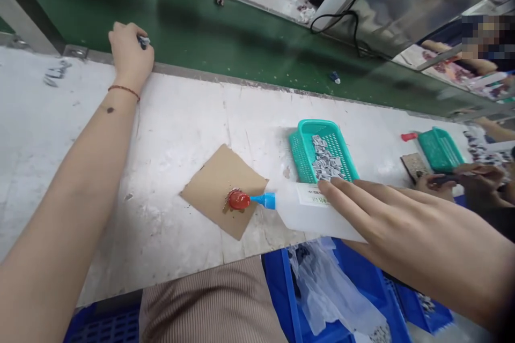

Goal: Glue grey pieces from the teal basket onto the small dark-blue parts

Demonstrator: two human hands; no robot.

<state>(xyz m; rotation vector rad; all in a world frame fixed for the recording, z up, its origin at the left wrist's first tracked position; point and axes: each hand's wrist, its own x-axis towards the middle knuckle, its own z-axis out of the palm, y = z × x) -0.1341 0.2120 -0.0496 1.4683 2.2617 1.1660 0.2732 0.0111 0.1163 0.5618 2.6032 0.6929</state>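
Over the bench (181, 118): right hand (406, 220), grasping white bottle (295, 214); blue nozzle (269, 201), best steady, its tip at red cap (238, 200) on cardboard (225, 163). Left hand (129, 56), beside green belt (201, 37): small grey piece (144, 41), held lightly.

From here I make out a thin, reddish-brown cord bracelet (123, 88) round the left wrist (129, 78), a small dark spot (110, 110) elbow-side of the bracelet, and brownish-pink ribbed cloth (213, 305) well below it.
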